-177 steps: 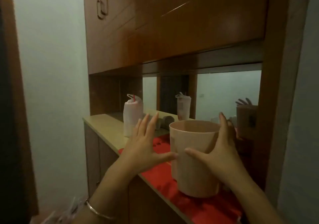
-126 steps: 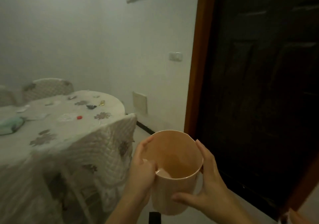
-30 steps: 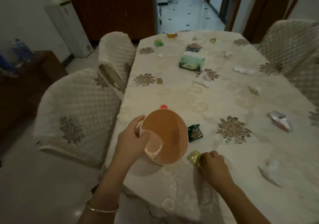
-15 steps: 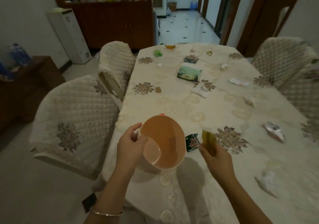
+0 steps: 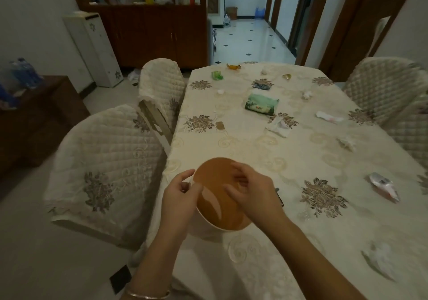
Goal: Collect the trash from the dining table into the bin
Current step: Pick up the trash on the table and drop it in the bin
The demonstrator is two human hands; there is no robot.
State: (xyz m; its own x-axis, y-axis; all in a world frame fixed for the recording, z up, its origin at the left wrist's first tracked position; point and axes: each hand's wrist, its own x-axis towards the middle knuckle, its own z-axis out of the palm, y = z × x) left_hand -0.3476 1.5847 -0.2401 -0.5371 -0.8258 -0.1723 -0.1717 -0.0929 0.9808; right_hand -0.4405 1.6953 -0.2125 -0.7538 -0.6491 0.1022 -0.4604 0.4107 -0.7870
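Head view: left hand (image 5: 178, 198) pinches the bin (image 5: 214, 207) rim; right hand (image 5: 252, 191) spreads loose fingers (image 5: 233, 192) over its mouth.

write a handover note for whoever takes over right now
Left hand: grips the bin rim, holding it tilted at the table near edge.
Right hand: open over the bin mouth, nothing seen in its grip.
Done: bin brought to the table; its contents do not show.
Left: dark wrapper beside the bin, silver wrapper, crumpled tissue, green wrapper, other scraps.
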